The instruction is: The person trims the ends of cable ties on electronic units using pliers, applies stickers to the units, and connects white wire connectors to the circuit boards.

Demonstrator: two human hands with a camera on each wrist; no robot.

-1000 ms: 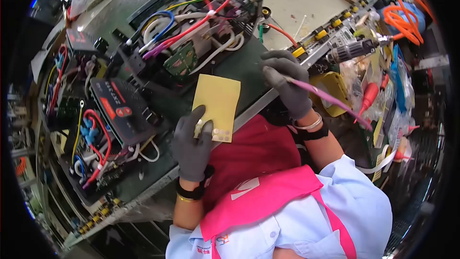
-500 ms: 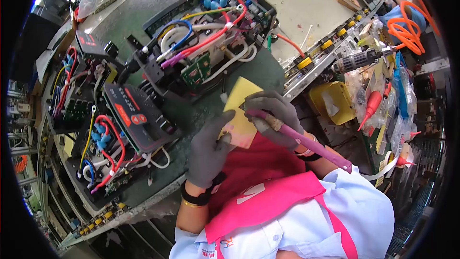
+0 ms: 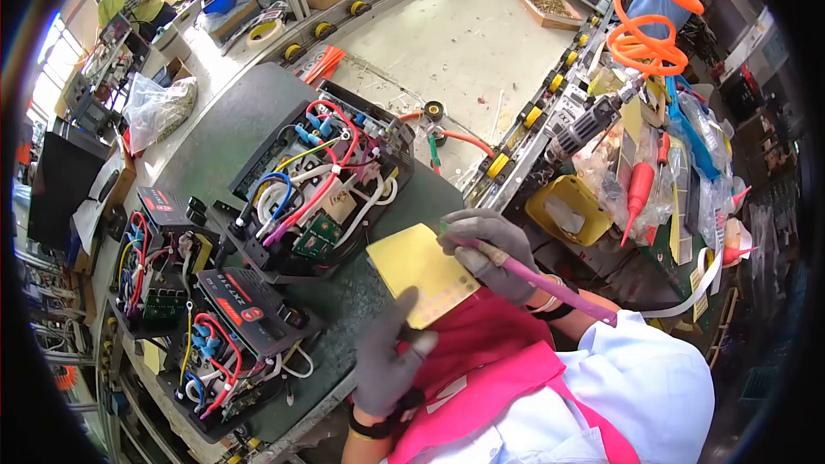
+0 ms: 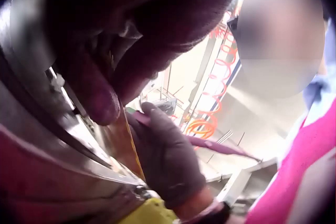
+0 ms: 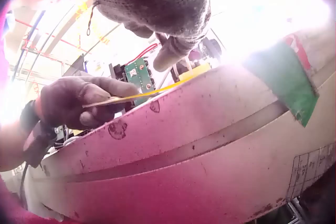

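Note:
A yellow card (image 3: 417, 268) with rows of small round dots is tilted above the dark mat's front edge. My gloved left hand (image 3: 387, 365) pinches its lower left edge between thumb and fingers; the right wrist view shows that hand (image 5: 79, 95) gripping the end of the card (image 5: 157, 92). At the card's upper right edge, my gloved right hand (image 3: 491, 253) grips a purple-wrapped tool (image 3: 550, 285) that slants back over the forearm. The fingertips hide its front end. In the left wrist view the right hand (image 4: 168, 155) is close behind the card.
Open electronic units (image 3: 322, 180) with coloured wires stand on the dark mat (image 3: 258, 103), left and beyond the hands. To the right are a yellow bin (image 3: 569, 210), a power driver (image 3: 584, 129), a red bottle (image 3: 638, 193) and a coiled orange hose (image 3: 649, 34). People stand farther off.
My right hand came in from the right to the card, bringing the purple tool. The card has turned and tilted, and the head view has shifted to show more of the far bench.

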